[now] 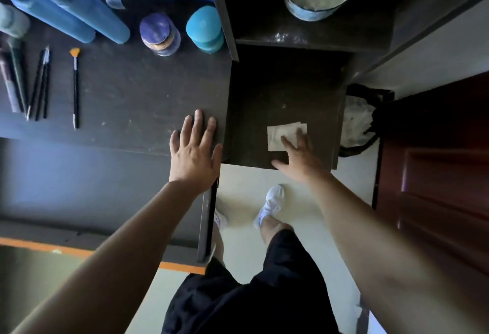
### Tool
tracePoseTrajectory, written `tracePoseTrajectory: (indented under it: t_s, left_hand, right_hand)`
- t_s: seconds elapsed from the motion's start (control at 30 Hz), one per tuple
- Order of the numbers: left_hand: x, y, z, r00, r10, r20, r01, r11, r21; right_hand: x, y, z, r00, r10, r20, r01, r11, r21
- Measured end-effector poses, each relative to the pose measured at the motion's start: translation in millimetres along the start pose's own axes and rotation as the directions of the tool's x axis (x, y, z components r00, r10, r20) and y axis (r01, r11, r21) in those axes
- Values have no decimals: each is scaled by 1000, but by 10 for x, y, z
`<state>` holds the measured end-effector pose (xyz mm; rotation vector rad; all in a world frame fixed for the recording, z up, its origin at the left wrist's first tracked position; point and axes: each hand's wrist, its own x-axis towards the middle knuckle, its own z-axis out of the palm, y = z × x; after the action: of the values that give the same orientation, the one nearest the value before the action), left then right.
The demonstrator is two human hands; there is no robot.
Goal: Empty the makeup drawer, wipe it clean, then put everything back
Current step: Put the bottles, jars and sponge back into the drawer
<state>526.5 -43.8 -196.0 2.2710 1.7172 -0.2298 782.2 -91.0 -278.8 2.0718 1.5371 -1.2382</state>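
The person's left hand (194,148) lies flat with fingers spread on the dark wooden dresser top (127,95), holding nothing, while the right hand (297,152) presses its open fingers on a folded white wipe (280,136) on the floor of the pulled-out dark drawer (280,100). Further left lie thin black makeup brushes (75,84). Behind them stand a purple jar (158,34) and a teal round container (205,30).

I see the drawer (254,100) open from above, bare but for a cloth (280,135), shelf (304,39) overhanging its back, surface (132,90) clear beside brushes (75,87)
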Motion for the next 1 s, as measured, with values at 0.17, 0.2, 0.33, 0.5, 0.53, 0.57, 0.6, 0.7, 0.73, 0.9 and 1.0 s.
tracePoseTrajectory:
  t_s: [0.17, 0.2, 0.33, 0.5, 0.53, 0.57, 0.6, 0.7, 0.73, 0.9, 1.0]
  left_hand:
    - [97, 75, -198, 992, -57, 109, 58, 998, -8]
    - [125, 94, -245, 989, -62, 135, 62, 998, 7]
    - [194, 142, -510, 983, -75, 166, 76, 997, -2]
    - [92, 95, -1159, 988, -32, -153, 25, 998, -49]
    - [61, 48, -1288, 974, -29, -224, 18, 998, -52]
    - [35, -30, -1393, 960, -35, -277, 21, 998, -54]
    - [9, -126, -1483, 950, -47, -309, 30, 998, -58]
    - [-98, -500, -1640, 934, -89, -345, 68, 995, -75]
    - [-138, -634, -1669, 930, -102, -354, 75, 993, -87]
    - [-240, -1340, -1845, 919, -100, -383, 40, 986, -162]
    - [-312, -1818, -1964, 924, -59, -379, -35, 971, -236]
  right_hand:
    - [-305, 7, -314, 975, -63, -212, 77, 995, 56]
    - [-377, -11, -429, 959, -71, -274, 94, 993, 72]
    - [-645, -145, -862, 866, -128, -484, 235, 957, 168]
    - [-879, -569, -1285, 758, -187, -625, 376, 908, 185]
    - [-901, -702, -1337, 745, -204, -635, 409, 892, 193]
    - [-915, -853, -1378, 733, -230, -641, 446, 873, 196]
    - [-922, -1013, -1406, 720, -263, -642, 480, 857, 186]
    - [-1003, -1500, -1417, 686, -346, -640, 539, 833, 127]
    - [-1049, -1651, -1399, 674, -355, -648, 549, 828, 117]
    - [-1298, -2290, -1190, 609, -319, -727, 541, 837, 86]
    - [-1476, -2620, -1044, 605, -271, -749, 472, 879, 63]
